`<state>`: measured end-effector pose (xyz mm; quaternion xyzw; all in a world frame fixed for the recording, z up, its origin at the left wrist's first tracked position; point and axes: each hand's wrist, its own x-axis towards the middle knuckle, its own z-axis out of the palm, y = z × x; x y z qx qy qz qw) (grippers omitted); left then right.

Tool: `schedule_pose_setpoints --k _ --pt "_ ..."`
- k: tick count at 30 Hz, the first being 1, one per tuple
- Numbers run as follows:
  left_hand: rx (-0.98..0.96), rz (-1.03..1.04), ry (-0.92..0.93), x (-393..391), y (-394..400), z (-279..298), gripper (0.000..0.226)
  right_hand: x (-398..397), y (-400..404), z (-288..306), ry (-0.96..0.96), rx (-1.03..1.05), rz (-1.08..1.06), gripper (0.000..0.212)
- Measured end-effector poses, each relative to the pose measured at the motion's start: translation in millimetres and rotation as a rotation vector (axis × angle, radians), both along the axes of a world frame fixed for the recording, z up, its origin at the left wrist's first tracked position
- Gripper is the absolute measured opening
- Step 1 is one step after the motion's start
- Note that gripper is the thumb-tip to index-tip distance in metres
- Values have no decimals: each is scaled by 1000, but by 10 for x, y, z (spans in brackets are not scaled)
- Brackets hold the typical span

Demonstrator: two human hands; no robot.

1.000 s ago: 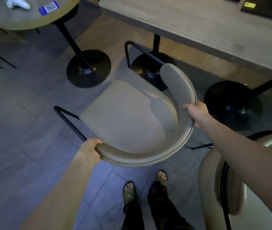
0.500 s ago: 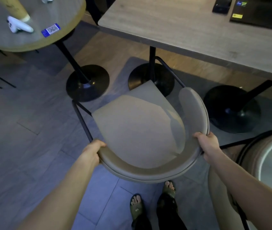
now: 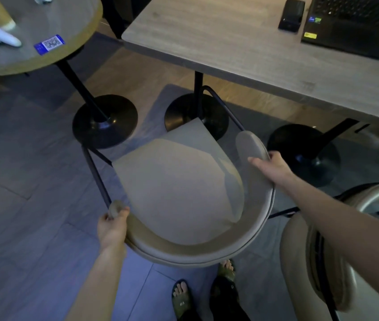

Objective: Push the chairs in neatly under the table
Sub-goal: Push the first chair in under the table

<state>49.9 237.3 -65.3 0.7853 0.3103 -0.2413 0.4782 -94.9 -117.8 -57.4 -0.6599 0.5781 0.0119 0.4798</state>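
Note:
A beige chair (image 3: 177, 188) with a curved backrest and thin black legs stands in front of me, its seat's front corner pointing toward the rectangular wooden table (image 3: 241, 45). My left hand (image 3: 112, 227) grips the left end of the backrest. My right hand (image 3: 274, 169) holds the right arm of the backrest, fingers wrapped over its edge. The seat's front tip overlaps the table's left black round base (image 3: 183, 112). A second beige chair (image 3: 322, 246) stands at the lower right, partly hidden behind my right forearm.
A round table (image 3: 45, 24) with a blue sticker and a white object stands at upper left on a black pedestal base (image 3: 105, 121). A laptop (image 3: 355, 24) and a small black device (image 3: 291, 15) lie on the rectangular table. Another table base (image 3: 304, 154) sits right. My sandalled feet (image 3: 181, 300) are below.
The chair has turned and moved forward toward the rectangular table. My right hand slid forward along the right arm of the backrest; my left hand shifted to its left end.

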Motion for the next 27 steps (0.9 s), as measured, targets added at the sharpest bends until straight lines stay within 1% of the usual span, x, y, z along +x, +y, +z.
schedule_pose_setpoints --k 2,4,7,12,17,20,22,25,27 --pt "-20 53 -23 -103 -9 -13 75 207 -132 41 35 -10 112 85" --pt "-58 75 -18 -146 -60 -5 73 355 -210 36 76 -13 149 83" --pt "-69 102 -7 -93 -147 6 67 469 -244 8 143 -32 155 76" --pt "12 186 -4 -1 -205 -89 70 486 -271 -64 187 -68 132 57" --pt "61 212 -34 -8 -220 -159 75 508 -278 -152 143 -26 56 48" --pt "47 210 -41 -14 -206 -189 76 508 -286 -166 124 -1 29 53" --pt "42 208 -54 -18 -191 -200 72 513 -308 -147 102 56 27 51" --pt "21 208 -53 -22 -194 -190 63 526 -361 -77 82 160 45 37" --pt "13 217 -47 -15 -180 -203 58 536 -376 -52 62 195 34 39"
